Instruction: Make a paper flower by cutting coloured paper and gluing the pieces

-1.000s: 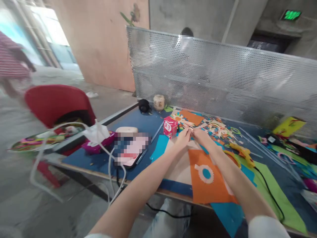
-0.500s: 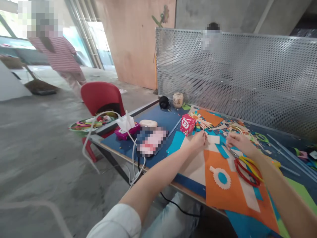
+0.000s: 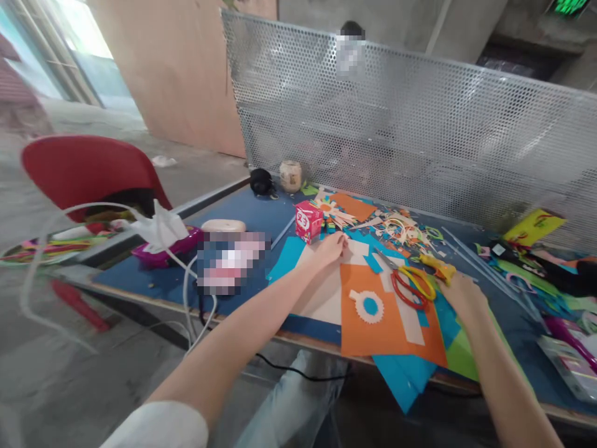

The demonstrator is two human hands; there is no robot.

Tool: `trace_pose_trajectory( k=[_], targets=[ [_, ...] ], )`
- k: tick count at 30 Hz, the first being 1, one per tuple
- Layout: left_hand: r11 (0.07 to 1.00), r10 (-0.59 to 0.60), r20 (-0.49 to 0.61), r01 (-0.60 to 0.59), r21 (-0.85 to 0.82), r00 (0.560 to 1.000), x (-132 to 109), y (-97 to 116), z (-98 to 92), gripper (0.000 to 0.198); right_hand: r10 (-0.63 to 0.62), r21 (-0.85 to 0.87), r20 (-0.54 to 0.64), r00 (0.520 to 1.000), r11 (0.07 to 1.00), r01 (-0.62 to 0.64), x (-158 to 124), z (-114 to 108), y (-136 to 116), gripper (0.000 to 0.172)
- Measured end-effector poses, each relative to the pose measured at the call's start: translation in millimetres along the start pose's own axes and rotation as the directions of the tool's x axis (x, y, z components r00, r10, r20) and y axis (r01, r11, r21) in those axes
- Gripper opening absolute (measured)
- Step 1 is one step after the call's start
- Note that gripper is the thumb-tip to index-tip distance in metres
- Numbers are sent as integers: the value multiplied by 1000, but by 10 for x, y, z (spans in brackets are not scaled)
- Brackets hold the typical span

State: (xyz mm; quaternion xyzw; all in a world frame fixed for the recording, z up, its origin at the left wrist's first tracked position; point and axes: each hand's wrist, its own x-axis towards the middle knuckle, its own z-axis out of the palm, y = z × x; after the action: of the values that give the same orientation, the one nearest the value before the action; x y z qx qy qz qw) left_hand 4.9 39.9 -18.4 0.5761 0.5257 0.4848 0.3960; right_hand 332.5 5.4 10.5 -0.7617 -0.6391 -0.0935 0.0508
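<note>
My left hand [image 3: 330,249] is closed in a pinch above the pale felt sheet [image 3: 314,298]. What sits between its fingertips is too small to make out. Over on the right, my right hand [image 3: 461,292] is wrapped round a yellow glue gun [image 3: 436,267], its nozzle pointing left. Red-and-yellow scissors [image 3: 408,286] lie between the hands, blades toward the far left. On the orange felt sheet [image 3: 364,336] rests a scalloped pale felt piece [image 3: 359,300] with a blue centre [image 3: 371,305]. A small pale strip [image 3: 359,248] lies beside my left fingertips.
A pink box [image 3: 308,222] stands behind my left hand, near heaped felt scraps [image 3: 396,227]. Leftward are a tissue pack [image 3: 165,246], white cables [image 3: 186,298] and a red chair [image 3: 93,174]. A perforated metal screen [image 3: 396,137] borders the far edge, with a person behind it.
My right hand has moved right, away from the scissors' blades, and taken hold of the glue gun. My left hand keeps its pinch. The view has swung right.
</note>
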Motion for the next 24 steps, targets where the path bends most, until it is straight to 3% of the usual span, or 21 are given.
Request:
trace_pose_trajectory(
  k=[3, 7, 9, 13, 15, 17, 20, 22, 24],
  targets=[
    [1000, 8, 4, -8, -9, 1000, -6, -7, -7, 24, 45, -48, -23, 999, 998, -46, -36, -1, -9, 30],
    [999, -3, -18, 2, -33, 1000, -23, 25, -7, 20, 158, 117, -298, 942, 985, -128, -22, -101, 45, 38],
    [998, -11, -22, 9, -55, 1000, -30, 57, -7, 19, 228, 209, -355, 907, 965, -161, 13, -98, 86, 41],
    [992, -17, 1, 17, -127, 1000, -54, 136, -11, 18, 315, 237, -250, 916, 937, -258, 96, -6, 140, 45],
    [985, -21, 34, 26, -172, 999, -73, 170, -10, 20, 316, 172, -135, 939, 941, -291, 108, 10, 143, 45],
    [976, -18, 82, 35, -215, 996, -97, 196, -4, 21, 303, 78, -112, 946, 952, -295, 89, -34, 115, 42],
    [962, 4, 174, 44, -268, 985, -145, 237, 2, 28, 151, -1, -274, 950, 987, -158, 32, -208, -31, 40],
    [948, 16, 262, 69, -311, 965, -182, 275, 2, 33, -21, 59, -345, 938, 997, 44, 5, -355, -222, 39],
    [925, 21, 353, 115, -361, 935, -220, 322, 0, 34, -205, 234, -339, 918, 927, 294, -5, -479, -486, 34]
  ],
)
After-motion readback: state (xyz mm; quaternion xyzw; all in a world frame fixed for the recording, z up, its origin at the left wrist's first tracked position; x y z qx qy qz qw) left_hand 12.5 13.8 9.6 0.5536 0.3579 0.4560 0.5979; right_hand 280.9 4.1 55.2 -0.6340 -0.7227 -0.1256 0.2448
